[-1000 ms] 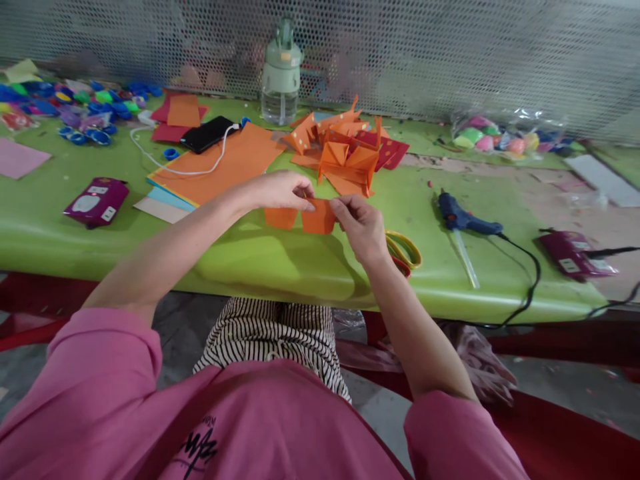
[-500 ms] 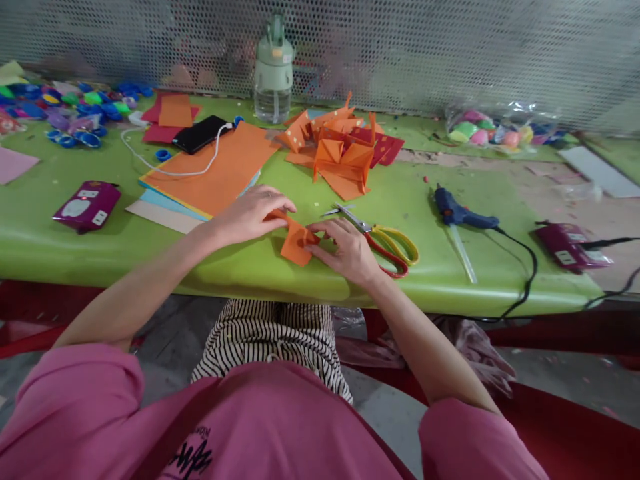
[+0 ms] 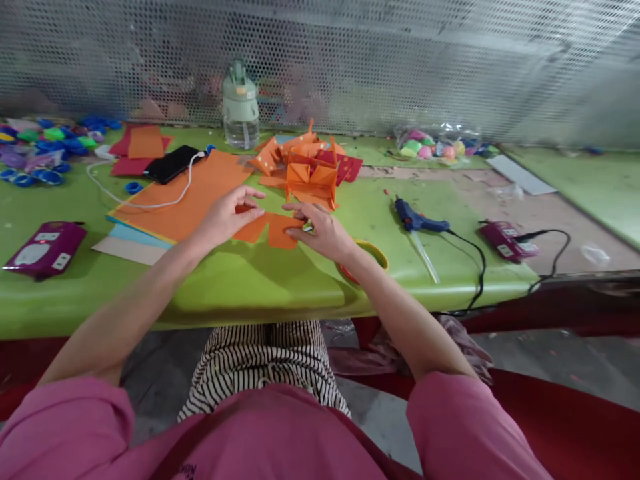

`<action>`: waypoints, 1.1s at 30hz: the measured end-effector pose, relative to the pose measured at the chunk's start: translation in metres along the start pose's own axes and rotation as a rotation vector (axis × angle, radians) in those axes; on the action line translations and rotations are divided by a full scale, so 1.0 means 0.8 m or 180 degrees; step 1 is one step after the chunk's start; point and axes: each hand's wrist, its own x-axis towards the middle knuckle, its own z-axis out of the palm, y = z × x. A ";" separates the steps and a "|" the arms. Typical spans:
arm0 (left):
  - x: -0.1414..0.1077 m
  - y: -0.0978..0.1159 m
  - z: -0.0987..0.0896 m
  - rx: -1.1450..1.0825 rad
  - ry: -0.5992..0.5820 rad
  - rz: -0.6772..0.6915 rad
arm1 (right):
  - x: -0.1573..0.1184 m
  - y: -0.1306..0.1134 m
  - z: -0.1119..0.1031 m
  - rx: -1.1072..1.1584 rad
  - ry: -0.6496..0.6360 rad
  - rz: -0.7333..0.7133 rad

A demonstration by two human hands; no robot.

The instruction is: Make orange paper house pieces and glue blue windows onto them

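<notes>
My left hand (image 3: pixel 231 219) has its thumb and fingers closed on an orange piece of paper (image 3: pixel 251 231), just above the table. Between the thumb and fingers of my right hand (image 3: pixel 323 232) is an orange paper square (image 3: pixel 281 233). A narrow gap shows between the two orange parts; I cannot tell if they join at the top. Scissors with yellow and red handles (image 3: pixel 383 255) lie under my right hand and wrist, their blades mostly covered. Folded orange paper shapes (image 3: pixel 313 177), some dotted, are piled just beyond my hands.
Left of my hands lie orange sheets (image 3: pixel 200 190) with a black power bank (image 3: pixel 173 164) and white cable on top. A water bottle (image 3: pixel 241 110) stands behind. A blue glue gun (image 3: pixel 420 219) and purple socket box (image 3: pixel 509 240) are at right, another purple box (image 3: pixel 46 250) at left.
My hands have moved slightly apart, and the orange paper between them now shows as two parts with a gap. The view has swung to the right and tilted up.
</notes>
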 end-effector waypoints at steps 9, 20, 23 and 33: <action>0.033 -0.019 0.028 0.0200 0.0000 0.0032 | 0.019 0.029 0.000 -0.1024 -0.0085 -0.0067; 0.016 -0.008 0.008 0.0647 0.0196 0.0399 | -0.008 -0.015 0.011 -0.1580 0.0992 -0.1057; 0.001 -0.011 0.007 0.0645 0.0198 0.0581 | -0.023 -0.025 0.027 -0.1271 0.0803 -0.1619; -0.001 -0.023 -0.005 0.0539 -0.0012 0.0331 | -0.041 -0.022 0.053 -0.0768 0.0302 -0.1822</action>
